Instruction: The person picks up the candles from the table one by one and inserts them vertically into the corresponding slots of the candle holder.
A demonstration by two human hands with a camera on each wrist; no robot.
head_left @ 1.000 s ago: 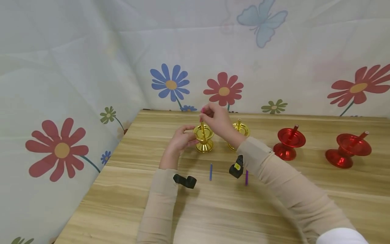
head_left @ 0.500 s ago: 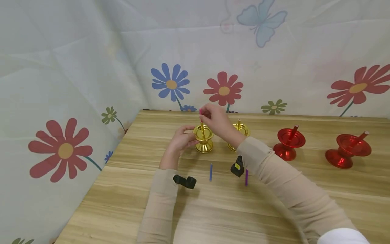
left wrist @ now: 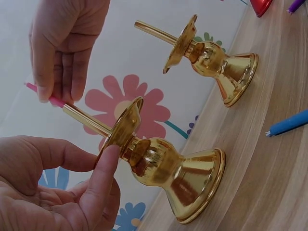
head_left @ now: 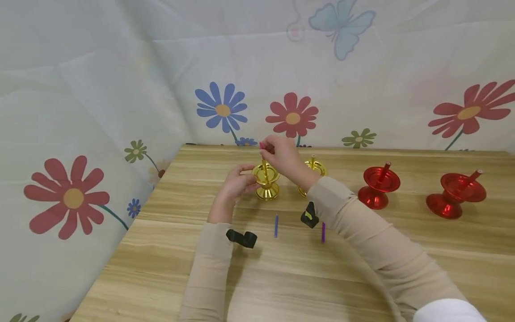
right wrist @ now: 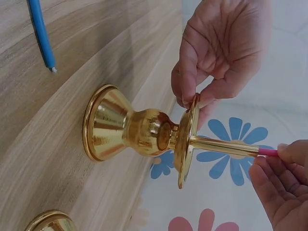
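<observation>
Pink candle stands at the mouth of the tube that rises from the left gold holder, in line with that tube; how far its lower end goes in cannot be told. At far left, a pale sheet printed with flowers hangs beside the table and runs on behind it. Next comes the left hand, out of a beige sleeve with a black mount at the wrist; its thumb and fingers are drawn narrow, pinching the rim of the left gold holder's dish from the left side. That holder rests upright with its base on the table. Above it, the right hand reaches in from the right, its fingers closed in a pinch on the pink candle just above the tube, the candle's upper end poking out past them. Nearer the person, a blue candle lies on the table in front of the left gold holder. Just right of that holder stands the right gold holder, partly hidden behind the right arm. A purple candle lies on the table, partly covered by the right sleeve. Farther right stand two red holders, apart from each other, each with a tube rising from its dish.
</observation>
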